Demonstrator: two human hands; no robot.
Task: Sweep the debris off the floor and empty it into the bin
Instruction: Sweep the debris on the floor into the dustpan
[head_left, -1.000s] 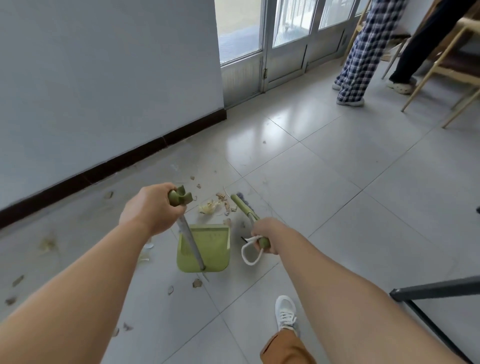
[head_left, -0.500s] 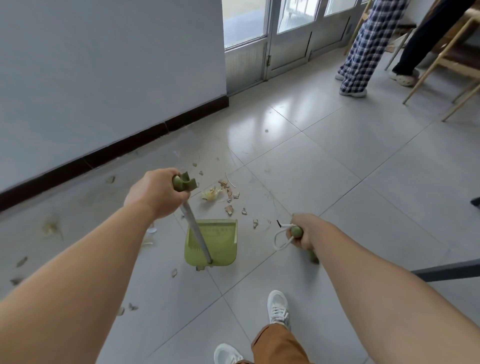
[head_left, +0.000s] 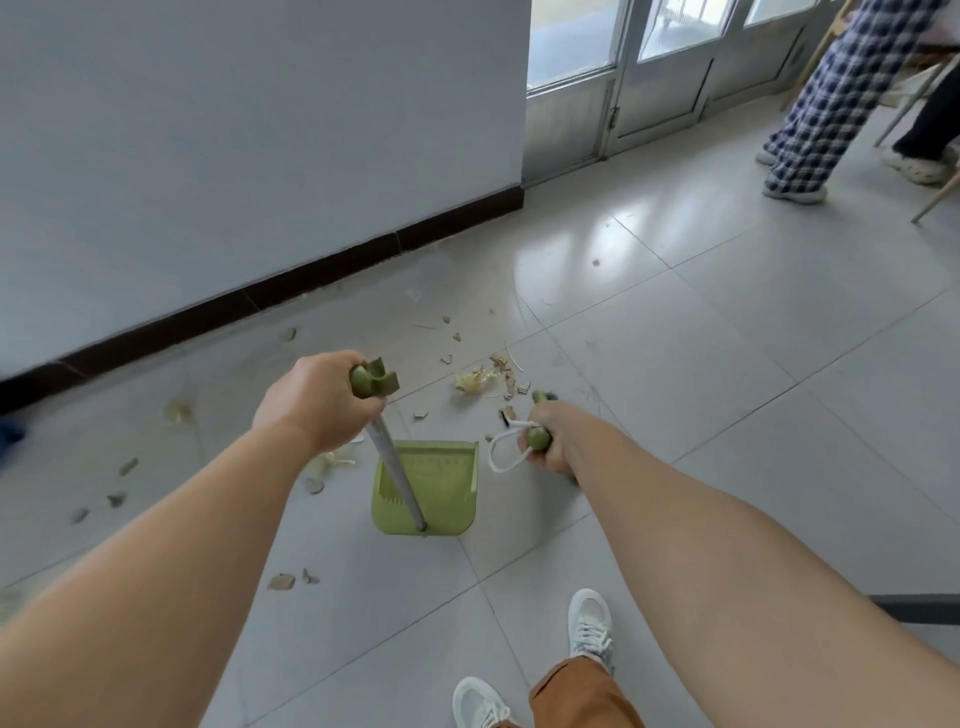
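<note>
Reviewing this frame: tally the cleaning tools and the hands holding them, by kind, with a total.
Long-handled dustpans: 1, the green dustpan, its handle gripped by the left hand.
Brooms: 1, the broom handle gripped by the right hand; its head is hidden.
Hands: 2.
Total: 4.

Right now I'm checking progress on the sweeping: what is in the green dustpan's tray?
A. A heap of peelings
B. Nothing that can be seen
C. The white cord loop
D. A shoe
B: the green dustpan shows a bare tray, while the debris lies on the floor tiles beyond and around it.
</note>
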